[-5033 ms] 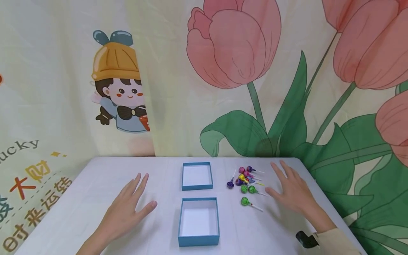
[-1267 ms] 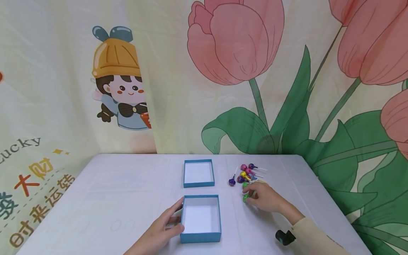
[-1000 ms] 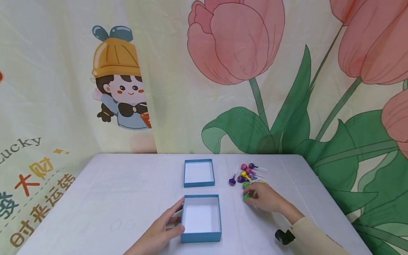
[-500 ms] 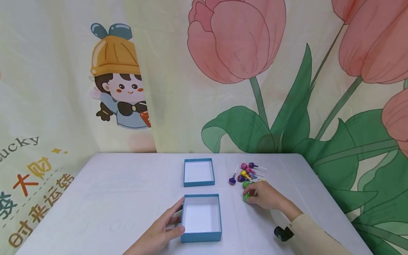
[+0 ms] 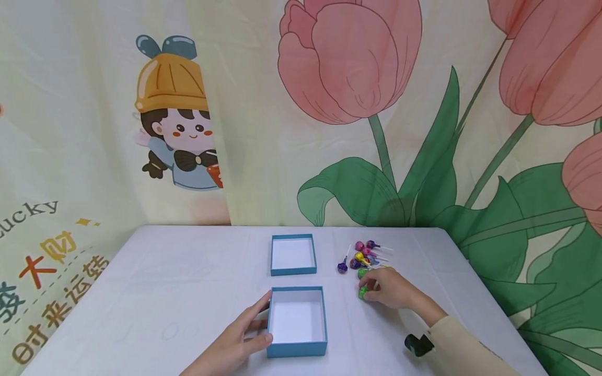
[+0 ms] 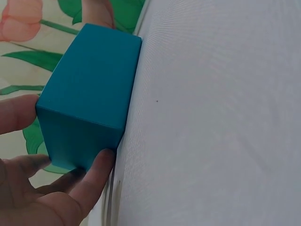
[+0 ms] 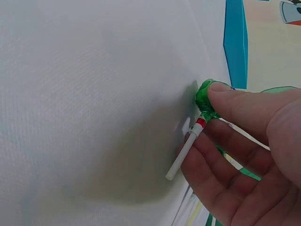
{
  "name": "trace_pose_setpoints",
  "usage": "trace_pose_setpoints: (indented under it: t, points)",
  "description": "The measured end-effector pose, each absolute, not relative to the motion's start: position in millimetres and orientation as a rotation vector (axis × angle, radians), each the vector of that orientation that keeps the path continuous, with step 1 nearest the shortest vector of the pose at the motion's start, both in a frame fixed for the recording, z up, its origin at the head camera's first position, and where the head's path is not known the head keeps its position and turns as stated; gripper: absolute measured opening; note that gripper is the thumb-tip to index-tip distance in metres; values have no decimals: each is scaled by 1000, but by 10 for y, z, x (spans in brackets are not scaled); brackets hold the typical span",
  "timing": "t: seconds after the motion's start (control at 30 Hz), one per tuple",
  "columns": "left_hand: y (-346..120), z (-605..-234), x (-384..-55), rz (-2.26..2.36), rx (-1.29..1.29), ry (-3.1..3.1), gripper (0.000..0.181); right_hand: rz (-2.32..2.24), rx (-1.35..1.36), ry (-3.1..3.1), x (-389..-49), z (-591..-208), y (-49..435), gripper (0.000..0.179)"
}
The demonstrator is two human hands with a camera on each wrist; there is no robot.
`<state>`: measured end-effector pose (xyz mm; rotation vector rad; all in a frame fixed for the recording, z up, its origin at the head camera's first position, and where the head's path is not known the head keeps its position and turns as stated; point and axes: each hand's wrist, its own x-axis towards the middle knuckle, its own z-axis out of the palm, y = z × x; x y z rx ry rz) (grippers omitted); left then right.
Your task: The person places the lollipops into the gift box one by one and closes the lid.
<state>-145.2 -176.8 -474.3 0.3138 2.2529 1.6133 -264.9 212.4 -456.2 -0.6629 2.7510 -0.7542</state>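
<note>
My left hand (image 5: 235,334) holds the left side of a blue open box (image 5: 297,350) with a white inside. Its thumb lies by the near corner and its other fingers reach toward the far corner. In the left wrist view the fingers meet the outer faces of the blue box (image 6: 89,80). My right hand (image 5: 392,290) pinches the head of a green-wrapped lollipop (image 7: 204,99) between thumb and finger, low over the table. The white stick points back past the curled fingers. Another green lollipop (image 5: 362,272) lies just beyond, partly covered by the hand.
A shallower blue lid (image 5: 293,271) lies behind the box. Several lollipops, among them a yellow one (image 5: 359,256) and a pink one (image 5: 359,245), are heaped to its right. A purple lollipop (image 5: 342,267) lies apart. The white-covered table (image 5: 117,303) meets a printed curtain (image 5: 254,130).
Since the oldest frame, the left hand has come from the spread pose to the box, and the right hand has taken the nearest green lollipop. Over the last second both hands stay nearly still.
</note>
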Motion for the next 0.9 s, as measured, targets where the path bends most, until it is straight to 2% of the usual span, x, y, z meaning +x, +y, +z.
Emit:
trace_pose_setpoints:
  t: [0.4, 0.9]
  points:
    - [-1791, -4750, -1459, 1614, 357, 2237, 84, -780, -811, 2759, -2594, -4282, 1930, 20]
    - [-1776, -4778, -1487, 1591, 310, 2247, 84, -889, -1049, 2707, -2466, -3910, 1256, 20]
